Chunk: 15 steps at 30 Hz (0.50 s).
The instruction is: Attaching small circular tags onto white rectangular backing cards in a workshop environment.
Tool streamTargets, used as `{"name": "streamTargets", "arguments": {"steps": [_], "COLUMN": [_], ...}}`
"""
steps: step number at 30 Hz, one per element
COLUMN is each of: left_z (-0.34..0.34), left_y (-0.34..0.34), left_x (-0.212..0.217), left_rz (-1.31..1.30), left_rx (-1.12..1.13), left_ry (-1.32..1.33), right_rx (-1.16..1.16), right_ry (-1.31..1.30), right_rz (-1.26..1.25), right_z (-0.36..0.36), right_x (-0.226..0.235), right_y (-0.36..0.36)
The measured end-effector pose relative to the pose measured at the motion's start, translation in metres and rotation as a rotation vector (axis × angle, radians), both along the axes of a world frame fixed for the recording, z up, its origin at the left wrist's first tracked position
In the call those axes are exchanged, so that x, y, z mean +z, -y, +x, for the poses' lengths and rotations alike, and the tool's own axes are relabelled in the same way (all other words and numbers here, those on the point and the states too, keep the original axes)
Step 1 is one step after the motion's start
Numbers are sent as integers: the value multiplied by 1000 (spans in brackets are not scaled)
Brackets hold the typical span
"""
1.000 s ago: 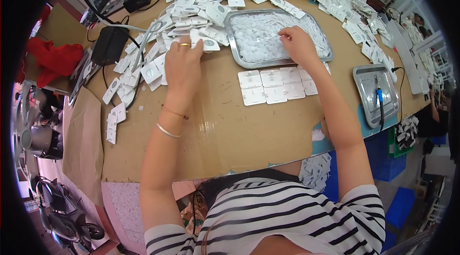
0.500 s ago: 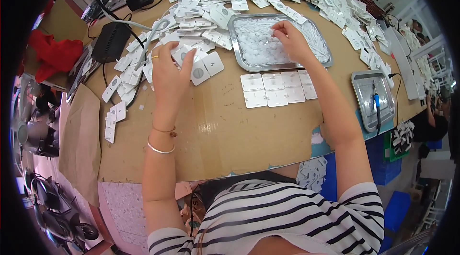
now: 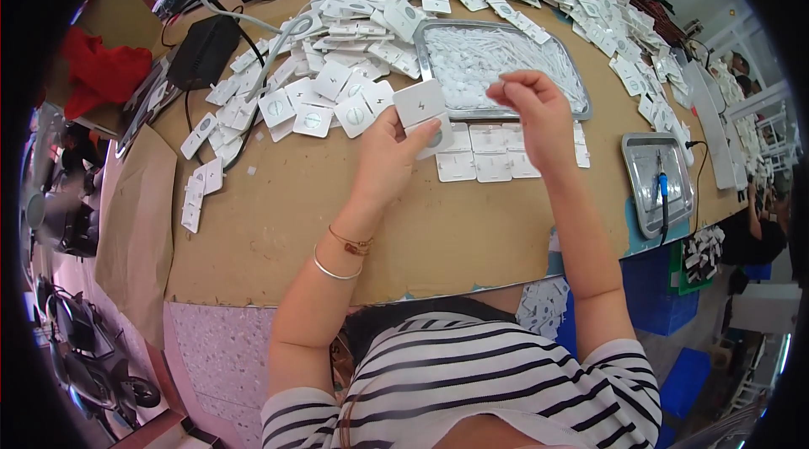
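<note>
My left hand (image 3: 388, 164) grips a white two-part square panel (image 3: 419, 102), held above the table just in front of the metal tray (image 3: 423, 54). One square bears a small dark mark; my thumb lies over the other, which has a grey round patch. Small white plastic pieces (image 3: 462, 61) fill the tray. Over its front right edge, my right hand (image 3: 546, 120) has thumb and fingers pinched together; whatever may be between them is too small to make out. Beneath that hand lie rows of white square panels (image 3: 492, 166), partly covered by it.
A big heap of white panels (image 3: 362, 27) spreads across the back. A smaller metal tray (image 3: 634, 196) at right holds a blue-handled soldering iron (image 3: 663, 188). Black power boxes (image 3: 202, 53) and cables stand at left. The table's front edge lies near my body.
My left hand has come right and nearer from the heap, bringing a two-part panel. My right hand has drawn back from the tray's middle toward its front right edge.
</note>
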<state>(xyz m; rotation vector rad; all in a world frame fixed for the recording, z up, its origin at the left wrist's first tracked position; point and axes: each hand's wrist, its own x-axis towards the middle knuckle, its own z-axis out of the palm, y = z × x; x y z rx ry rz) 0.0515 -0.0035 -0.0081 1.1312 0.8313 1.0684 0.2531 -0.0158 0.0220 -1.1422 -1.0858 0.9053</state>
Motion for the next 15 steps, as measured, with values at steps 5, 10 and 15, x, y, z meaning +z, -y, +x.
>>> {"name": "streamTargets", "arguments": {"steps": [5, 10, 15], "left_z": [-1, -3, -7], "left_y": [7, 11, 11], "left_x": [7, 15, 16], "left_rz": [-59, -21, -84], "left_rx": [-143, -189, -219], "left_ry": [89, 120, 170], "right_rx": [245, 208, 88], "right_ry": [-110, 401, 350], "right_rz": [-20, 193, 176], "right_z": [-30, -30, -34], "right_x": [-2, -8, -8], "right_y": [22, 25, 29]}}
